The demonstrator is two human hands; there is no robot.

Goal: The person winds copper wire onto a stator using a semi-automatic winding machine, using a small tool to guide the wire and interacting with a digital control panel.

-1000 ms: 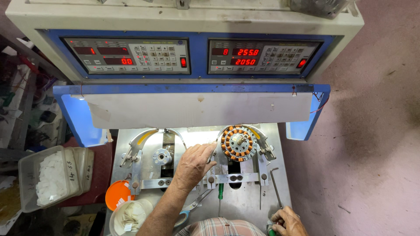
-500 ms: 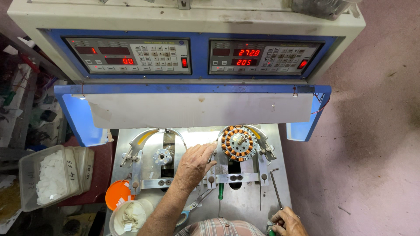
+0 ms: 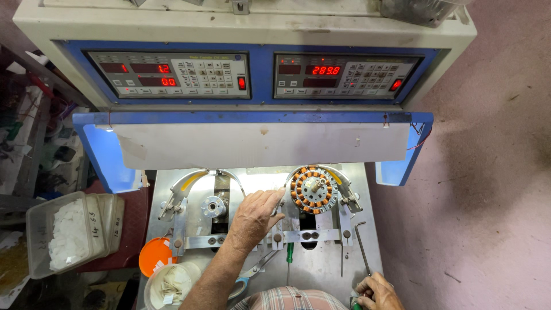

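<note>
My left hand (image 3: 255,215) rests palm down on the steel machine bed (image 3: 321,267), its fingertips touching the frame just left of a round stator (image 3: 311,190) wound with copper coils on the right spindle. The left spindle (image 3: 213,206) stands bare beside that hand. My right hand (image 3: 376,291) is at the bottom edge, fingers curled around a green-tipped handle (image 3: 356,304) that is mostly out of view.
A winding machine with two control panels (image 3: 169,73) with red digit displays rises behind. A hex key (image 3: 363,247), a green screwdriver (image 3: 290,255) and scissors (image 3: 247,275) lie on the bed. An orange lid (image 3: 154,255), a cup of paper slips (image 3: 172,284) and a plastic box of white pieces (image 3: 66,235) sit left.
The red digits on the right display have changed. Both hands stay where they were.
</note>
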